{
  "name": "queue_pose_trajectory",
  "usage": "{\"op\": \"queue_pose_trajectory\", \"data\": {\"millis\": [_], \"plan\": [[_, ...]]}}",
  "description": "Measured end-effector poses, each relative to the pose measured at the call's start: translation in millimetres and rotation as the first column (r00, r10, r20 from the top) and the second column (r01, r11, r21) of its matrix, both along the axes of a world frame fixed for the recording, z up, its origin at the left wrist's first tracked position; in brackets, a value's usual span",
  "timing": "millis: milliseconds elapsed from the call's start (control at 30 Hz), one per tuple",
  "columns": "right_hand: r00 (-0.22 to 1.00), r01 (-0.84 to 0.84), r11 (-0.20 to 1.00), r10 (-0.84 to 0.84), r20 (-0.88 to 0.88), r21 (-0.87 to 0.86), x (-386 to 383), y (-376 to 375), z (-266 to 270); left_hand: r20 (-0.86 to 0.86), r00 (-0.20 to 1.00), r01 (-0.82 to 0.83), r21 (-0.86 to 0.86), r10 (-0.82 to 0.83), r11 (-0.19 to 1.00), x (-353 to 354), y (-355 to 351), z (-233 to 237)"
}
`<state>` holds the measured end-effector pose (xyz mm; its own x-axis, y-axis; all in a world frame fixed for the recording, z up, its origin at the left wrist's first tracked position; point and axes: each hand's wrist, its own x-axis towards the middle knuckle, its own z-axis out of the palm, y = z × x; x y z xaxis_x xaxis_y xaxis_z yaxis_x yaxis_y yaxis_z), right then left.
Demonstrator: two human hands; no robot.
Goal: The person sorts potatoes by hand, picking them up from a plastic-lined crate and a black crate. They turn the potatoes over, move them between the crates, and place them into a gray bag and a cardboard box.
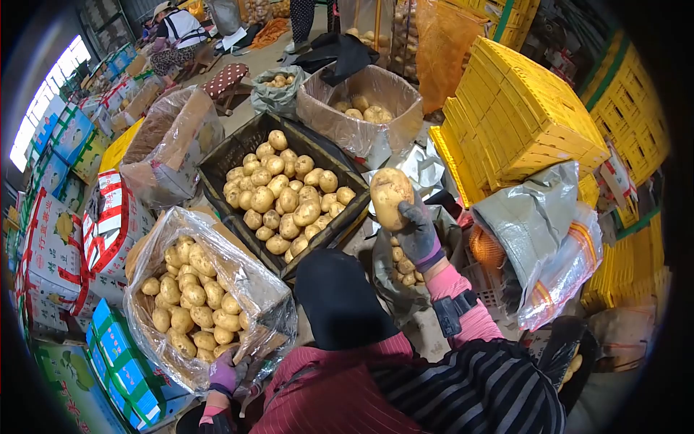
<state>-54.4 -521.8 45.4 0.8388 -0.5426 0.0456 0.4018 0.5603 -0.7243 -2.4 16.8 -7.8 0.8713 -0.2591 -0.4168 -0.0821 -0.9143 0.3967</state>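
My right hand (419, 235), in a grey and purple glove, is closed around a large potato (391, 197), held up above an open sack of potatoes (406, 269). My left hand (228, 373), gloved too, lies at the near rim of a plastic-lined carton (278, 318) filled with potatoes (191, 293). Its fingers look apart, close to the nearest potatoes and the clear liner. Beyond the carton is a dark crate (224, 155) with a heap of potatoes (285, 195) in it.
Another lined carton (318, 108) with a few potatoes stands ahead. Yellow crates (528, 108) are stacked at right, beside grey and clear sacks (535, 231). An open lined carton (170, 155) and printed boxes (54, 246) line the left. A person (181, 32) sits far back.
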Motion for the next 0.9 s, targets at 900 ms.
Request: {"op": "queue_pose_trajectory", "data": {"millis": [900], "plan": [[0.991,-0.133,0.929,0.129,-0.036,-0.344,205.5,-37.8,148.9,-0.081,0.996,0.056,0.193,-0.041,0.98,5.7,-2.0,6.2]]}}
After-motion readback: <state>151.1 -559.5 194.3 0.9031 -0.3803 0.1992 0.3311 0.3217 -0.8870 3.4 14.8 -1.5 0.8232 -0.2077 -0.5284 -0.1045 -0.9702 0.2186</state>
